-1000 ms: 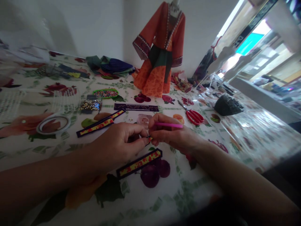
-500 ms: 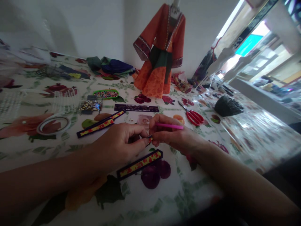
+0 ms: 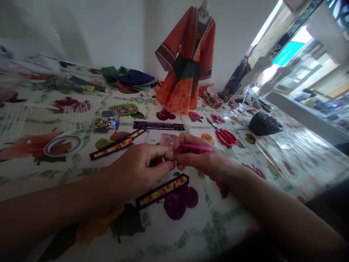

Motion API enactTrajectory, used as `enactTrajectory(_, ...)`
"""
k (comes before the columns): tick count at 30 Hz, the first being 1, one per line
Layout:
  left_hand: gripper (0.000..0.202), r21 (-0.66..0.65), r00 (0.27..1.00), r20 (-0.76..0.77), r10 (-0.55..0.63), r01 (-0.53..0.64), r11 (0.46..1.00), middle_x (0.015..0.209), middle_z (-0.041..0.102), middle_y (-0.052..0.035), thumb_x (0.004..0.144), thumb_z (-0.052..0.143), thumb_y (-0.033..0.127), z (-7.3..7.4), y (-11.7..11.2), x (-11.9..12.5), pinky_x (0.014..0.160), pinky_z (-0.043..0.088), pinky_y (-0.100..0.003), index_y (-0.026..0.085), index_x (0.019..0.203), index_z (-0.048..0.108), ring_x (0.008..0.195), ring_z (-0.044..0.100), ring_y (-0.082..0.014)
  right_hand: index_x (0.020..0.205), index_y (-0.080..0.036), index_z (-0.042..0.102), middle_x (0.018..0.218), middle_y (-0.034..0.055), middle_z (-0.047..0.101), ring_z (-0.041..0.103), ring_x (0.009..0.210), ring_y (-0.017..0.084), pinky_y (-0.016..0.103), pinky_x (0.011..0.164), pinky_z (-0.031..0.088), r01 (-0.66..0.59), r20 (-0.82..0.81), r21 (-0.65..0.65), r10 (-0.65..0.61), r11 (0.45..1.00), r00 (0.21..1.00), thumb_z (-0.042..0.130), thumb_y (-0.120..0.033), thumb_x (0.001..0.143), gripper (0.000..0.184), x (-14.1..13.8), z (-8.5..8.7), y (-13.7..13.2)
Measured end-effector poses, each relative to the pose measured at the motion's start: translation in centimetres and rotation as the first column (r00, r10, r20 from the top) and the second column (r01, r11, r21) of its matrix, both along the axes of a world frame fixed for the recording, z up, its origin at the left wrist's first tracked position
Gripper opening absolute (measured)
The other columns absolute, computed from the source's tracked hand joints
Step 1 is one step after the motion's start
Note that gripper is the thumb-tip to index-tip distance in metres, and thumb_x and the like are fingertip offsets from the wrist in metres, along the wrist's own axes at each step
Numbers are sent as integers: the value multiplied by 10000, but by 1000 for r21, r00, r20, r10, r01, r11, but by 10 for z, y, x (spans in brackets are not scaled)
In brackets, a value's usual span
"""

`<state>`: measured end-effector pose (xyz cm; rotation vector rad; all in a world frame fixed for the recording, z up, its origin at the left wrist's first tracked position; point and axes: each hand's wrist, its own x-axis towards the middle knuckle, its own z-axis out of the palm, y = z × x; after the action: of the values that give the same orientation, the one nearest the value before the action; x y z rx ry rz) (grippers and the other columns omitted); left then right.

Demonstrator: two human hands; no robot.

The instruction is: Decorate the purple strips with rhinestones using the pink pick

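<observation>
a person's left hand pinches a dark-edged piece over the tabletop — from here, mostly hidden — as the right hand grips a pink stick, front end unseen.

My view has shifted slightly, so the dress near twelve o'clock sits a touch lower. At three o'clock of my left hand, the small pinched piece shows less yellow than half a second ago.
</observation>
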<state>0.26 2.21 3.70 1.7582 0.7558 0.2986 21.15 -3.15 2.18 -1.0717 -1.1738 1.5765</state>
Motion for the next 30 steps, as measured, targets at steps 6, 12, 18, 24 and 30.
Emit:
enactTrajectory(6,164,-33,1000,9,7,-7,999,520,437,90,930,590,340,-1,-1,0,417,230,-200,233,857,692,416,384,-74,987,-231,662,903,-5,663,649,729,114,246,686,586,13,3,-18,-13,1000,1000,841,-198,825,243,-1,1,0)
enactTrajectory(12,173,-31,1000,20,7,-6,1000,525,438,89,926,597,349,0,-2,0,419,230,-208,230,826,673,421,374,-75,991,-231,663,886,-8,663,653,738,121,247,686,592,10,11,-8,-10,1000,1000,859,-229,818,262,0,1,-1)
enactTrajectory(18,168,31,999,42,12,-13,999,560,461,77,894,590,322,-2,-2,1,466,248,-220,223,836,713,497,386,-91,982,-224,661,868,-13,669,655,711,108,224,669,580,25,0,-16,-25,1000,1000,849,-214,818,250,-1,0,0)
enactTrajectory(24,168,123,999,32,13,-17,992,572,457,71,868,617,319,-4,0,1,485,257,-215,208,786,713,534,378,-93,972,-220,667,857,-16,681,658,714,107,221,675,589,11,7,-11,-11,1000,1000,841,-187,820,234,-2,-1,0)
enactTrajectory(30,200,107,999,-13,32,-30,994,546,452,72,876,620,354,-3,-1,1,483,254,-232,207,762,694,517,391,-98,972,-205,666,854,-22,666,646,696,94,208,661,584,7,0,-5,-7,1000,1000,851,-182,810,247,-2,-1,-1)
